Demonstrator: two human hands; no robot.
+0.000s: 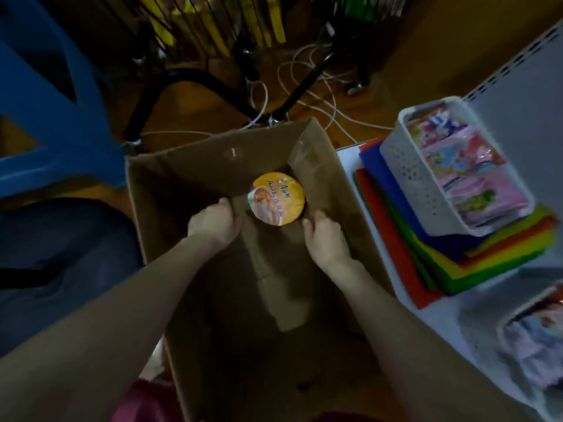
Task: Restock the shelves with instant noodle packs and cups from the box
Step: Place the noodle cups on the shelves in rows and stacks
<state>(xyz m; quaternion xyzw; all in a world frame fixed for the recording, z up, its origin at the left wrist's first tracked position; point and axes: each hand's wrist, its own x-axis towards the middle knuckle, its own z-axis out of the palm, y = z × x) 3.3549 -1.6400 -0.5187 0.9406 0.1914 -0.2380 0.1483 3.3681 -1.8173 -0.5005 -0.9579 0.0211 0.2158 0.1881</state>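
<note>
Inside cardboard box (332,166), noodle cup (276,198), left hand (213,222), right hand (327,239) fingers seemingly curled, dim wooden floor (213,95).

On my feed, a blue plastic stool (45,95) fills the upper left, and white cables (307,92) lie tangled on the brown floor (195,108) around a black metal frame (189,79) at top centre. To the right I see a fanned stack of coloured felt sheets (408,239), blue, red, green and yellow, with a white perforated basket (405,175) sitting on top of it. Yellow items hang blurred behind the frame; I can't identify them.
</note>
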